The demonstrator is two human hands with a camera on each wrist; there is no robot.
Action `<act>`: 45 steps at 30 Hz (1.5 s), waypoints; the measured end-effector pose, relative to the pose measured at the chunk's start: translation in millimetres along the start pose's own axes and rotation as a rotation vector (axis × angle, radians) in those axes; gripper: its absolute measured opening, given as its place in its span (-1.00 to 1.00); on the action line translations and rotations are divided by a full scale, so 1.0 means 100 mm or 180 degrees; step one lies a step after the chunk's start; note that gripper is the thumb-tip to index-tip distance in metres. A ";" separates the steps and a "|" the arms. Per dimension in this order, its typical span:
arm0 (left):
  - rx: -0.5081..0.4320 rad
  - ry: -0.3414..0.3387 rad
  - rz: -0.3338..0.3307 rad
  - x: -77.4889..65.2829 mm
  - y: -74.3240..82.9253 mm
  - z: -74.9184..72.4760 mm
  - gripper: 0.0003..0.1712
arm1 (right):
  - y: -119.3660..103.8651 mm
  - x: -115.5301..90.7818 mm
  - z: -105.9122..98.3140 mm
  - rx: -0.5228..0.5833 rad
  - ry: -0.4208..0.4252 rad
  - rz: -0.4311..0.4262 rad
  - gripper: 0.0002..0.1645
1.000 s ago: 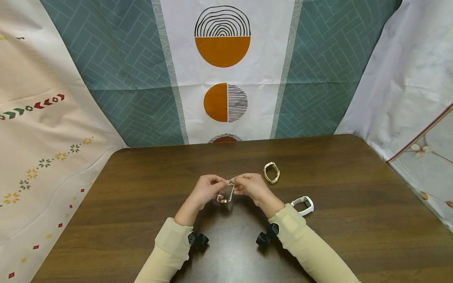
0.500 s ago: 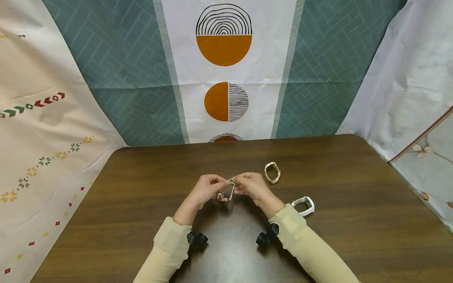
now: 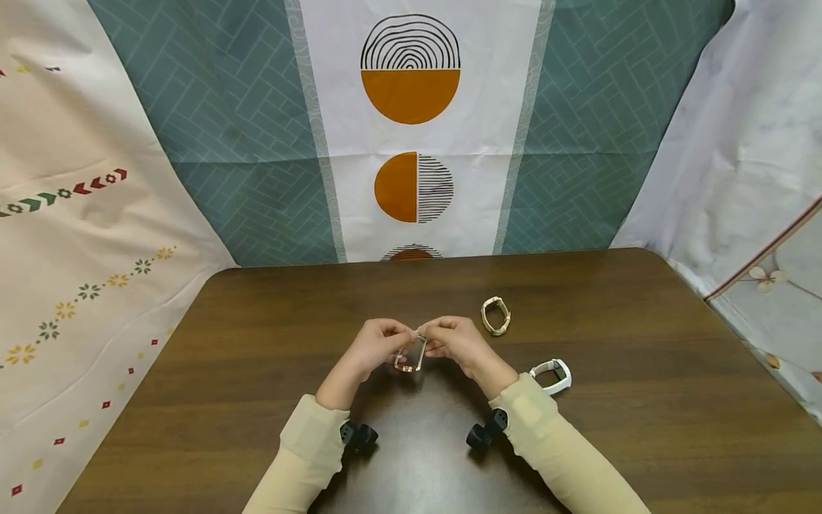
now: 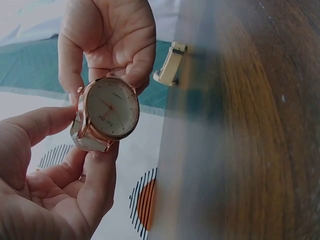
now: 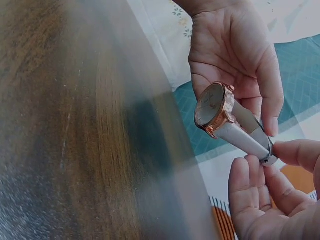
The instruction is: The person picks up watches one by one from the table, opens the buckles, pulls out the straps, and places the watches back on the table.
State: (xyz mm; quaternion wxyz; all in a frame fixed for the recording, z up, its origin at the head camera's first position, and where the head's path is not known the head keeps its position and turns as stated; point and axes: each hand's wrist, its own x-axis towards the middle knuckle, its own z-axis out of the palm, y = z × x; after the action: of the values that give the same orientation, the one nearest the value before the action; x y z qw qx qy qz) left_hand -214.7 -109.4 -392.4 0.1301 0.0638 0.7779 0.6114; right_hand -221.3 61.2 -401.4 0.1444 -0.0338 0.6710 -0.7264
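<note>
Hanging from both hands' fingertips: a rose-gold wristwatch [image 4: 113,107] with a round white dial and a white strap. Strap is forming a loop; its far end, opposite the case, is sitting in the grip. Case is hanging on the person's side of the fingertips, dial facing away from the loop. Whether the case is touching the table, I am not managing to tell.

Left hand [image 3: 377,343]: thumb and fingers are closing together on the strap's far end. Right hand [image 3: 457,341]: thumb and finger are pinching the same end, just beside the left fingertips. Finer detail at the pinch is being hidden by the fingers.

Outward, beyond the right hand: an oval gold band-shaped watch [image 3: 496,332] is standing near but apart. Closer to the person, a white watch with a dark inner face [image 3: 566,378] is lying just beside the right pale-yellow sleeve [image 3: 571,457]. A black wrist camera [image 3: 486,428] is jutting from that cuff.

All around, a dark brown wooden table [image 3: 289,314] is spreading; behind, a teal-and-white cloth [image 3: 257,107] is hanging, bearing orange-and-black circles.
</note>
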 end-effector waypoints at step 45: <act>-0.0033 -0.0082 0.0064 0.00 -0.02 0.00 -0.68 | -0.02 0.02 -0.06 0.0299 -0.0134 0.0144 -0.73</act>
State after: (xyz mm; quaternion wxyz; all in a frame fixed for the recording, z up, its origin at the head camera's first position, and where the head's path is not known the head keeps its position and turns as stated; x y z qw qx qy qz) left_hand -214.8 -110.2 -394.0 0.1342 0.0789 0.7724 0.6158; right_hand -225.5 66.9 -400.3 0.1763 -0.0271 0.6336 -0.7528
